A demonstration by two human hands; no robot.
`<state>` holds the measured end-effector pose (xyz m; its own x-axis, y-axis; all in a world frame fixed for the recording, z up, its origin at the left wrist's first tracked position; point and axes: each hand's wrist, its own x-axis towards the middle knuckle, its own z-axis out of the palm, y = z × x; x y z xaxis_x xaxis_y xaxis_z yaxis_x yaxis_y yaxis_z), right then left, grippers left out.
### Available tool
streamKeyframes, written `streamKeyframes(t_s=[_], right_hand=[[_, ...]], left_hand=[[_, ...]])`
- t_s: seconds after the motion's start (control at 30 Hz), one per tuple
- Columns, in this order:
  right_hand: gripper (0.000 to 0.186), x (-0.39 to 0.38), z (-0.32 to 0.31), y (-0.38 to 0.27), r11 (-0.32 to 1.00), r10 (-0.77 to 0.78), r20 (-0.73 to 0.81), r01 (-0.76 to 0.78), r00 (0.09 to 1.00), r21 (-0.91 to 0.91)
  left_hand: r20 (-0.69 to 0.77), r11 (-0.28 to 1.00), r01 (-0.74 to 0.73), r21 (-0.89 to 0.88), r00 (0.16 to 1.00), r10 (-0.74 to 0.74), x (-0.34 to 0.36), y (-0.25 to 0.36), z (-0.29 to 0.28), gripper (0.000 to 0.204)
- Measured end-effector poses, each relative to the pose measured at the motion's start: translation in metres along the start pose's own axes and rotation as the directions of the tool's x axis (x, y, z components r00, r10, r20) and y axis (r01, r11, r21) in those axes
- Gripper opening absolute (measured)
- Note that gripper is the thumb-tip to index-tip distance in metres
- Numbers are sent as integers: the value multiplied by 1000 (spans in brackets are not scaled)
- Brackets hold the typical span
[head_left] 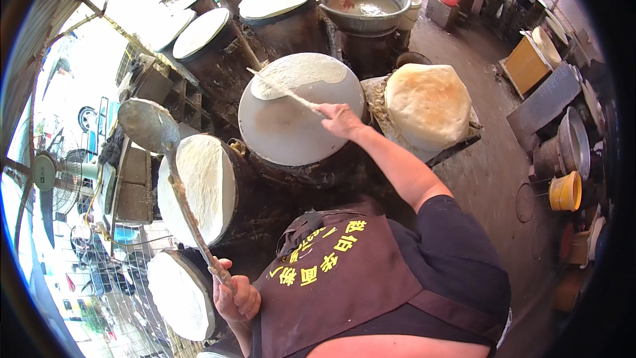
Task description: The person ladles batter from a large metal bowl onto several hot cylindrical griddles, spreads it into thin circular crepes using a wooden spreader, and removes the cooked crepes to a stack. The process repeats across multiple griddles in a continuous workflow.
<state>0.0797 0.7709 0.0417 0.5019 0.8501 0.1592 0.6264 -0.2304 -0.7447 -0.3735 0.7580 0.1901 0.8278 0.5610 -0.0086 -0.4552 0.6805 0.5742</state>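
Outdoors at a street-side cooking stall, I look down on a row of round griddles set on dark drum stoves. My right hand (339, 119) is closed around a thin stick (286, 91), whose far end lies on a thin white sheet of batter (299, 74) covering the far part of the centre griddle (285, 132); the near part of that griddle is bare and grey. My left hand (236, 297) grips, fingers wrapped tight, the long handle of a ladle (147, 124), its wide metal bowl raised above the left edge of the next griddle (199, 185), which is fully coated in white batter. Just right of the centre griddle sits a stack of cooked flatbreads (428, 103), pale with brown patches, on a board. Further back, another person's hand reaches into a large metal basin (368, 5) of pale batter. More batter-covered griddles stand at the far left, and a yellow bucket (565, 191) sits on the ground at the right.
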Motion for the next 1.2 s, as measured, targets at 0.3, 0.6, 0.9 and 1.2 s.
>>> streamKeyframes(t_s=[0.3, 0.6, 0.9, 1.2], right_hand=[[40, 24, -7, 24, 1000, 6, 63, -7, 998, 21], [42, 74, -42, 97, 997, -29, -90, 34, 996, 63], [45, 61, -39, 69, 902, -293, 262, 175, 920, 395], [44, 74, -36, 60, 948, -298, 441, 208, 846, 241]], left_hand=[[-54, 1000, -18, -5, 998, 18, 26, -39, 37, 49], [-109, 993, -120, 20, 987, 122, 39, -64, 68, 50], [-192, 984, -155, 90, 967, 170, 43, -77, 91, 49], [-213, 987, -144, 71, 964, 156, 54, -90, 106, 49]])
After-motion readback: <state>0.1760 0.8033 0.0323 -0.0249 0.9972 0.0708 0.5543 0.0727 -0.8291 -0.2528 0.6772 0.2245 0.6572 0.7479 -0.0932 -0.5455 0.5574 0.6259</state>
